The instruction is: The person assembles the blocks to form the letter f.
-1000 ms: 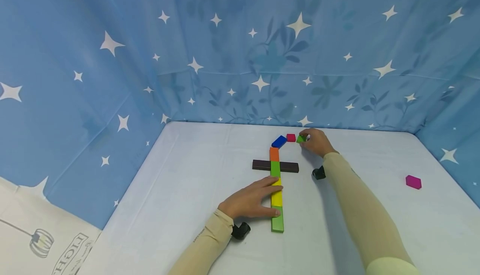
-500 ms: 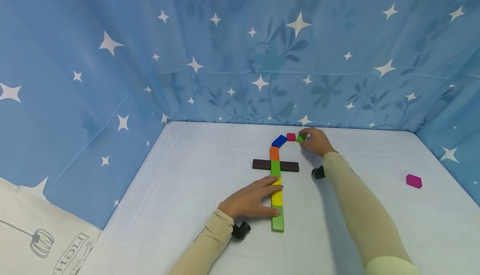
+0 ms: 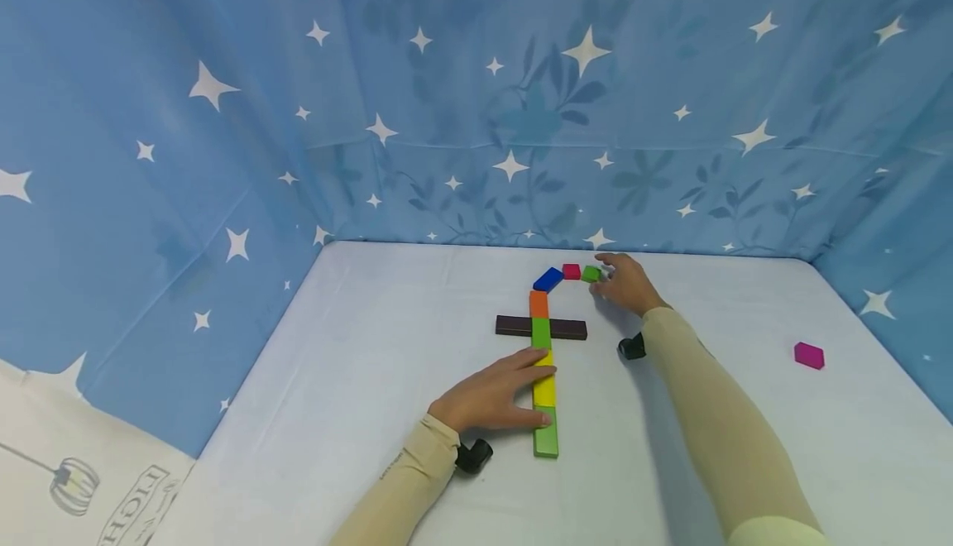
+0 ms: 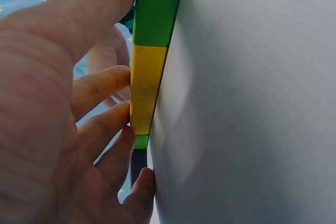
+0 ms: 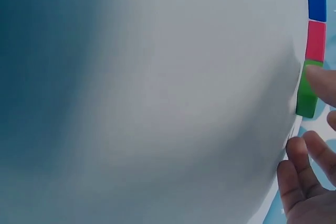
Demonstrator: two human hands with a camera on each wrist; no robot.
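Observation:
My left hand (image 3: 495,393) rests with spread fingers on the row of flat blocks in the head view. Its fingertips lie over the yellow block (image 3: 545,387) and its thumb touches the light green block (image 3: 546,440) at the near end. At the far end, my right hand (image 3: 627,283) has its thumb and forefinger parted beside a small green block (image 3: 591,274). The thumb overlaps that block in the right wrist view. To its left lie a small red block (image 3: 571,271), a slanted blue block (image 3: 548,280) and an orange block (image 3: 538,304).
A dark crossbar (image 3: 514,326) passes the row at another green block (image 3: 541,333). Off to the right lies a magenta block (image 3: 809,355) on the white table (image 3: 372,339). A blue star-patterned curtain (image 3: 447,99) hangs behind the table's far edge.
My right thumb and forefinger have opened away from the small green block, which now shows more fully. The left hand stays in place. The head view has shifted slightly.

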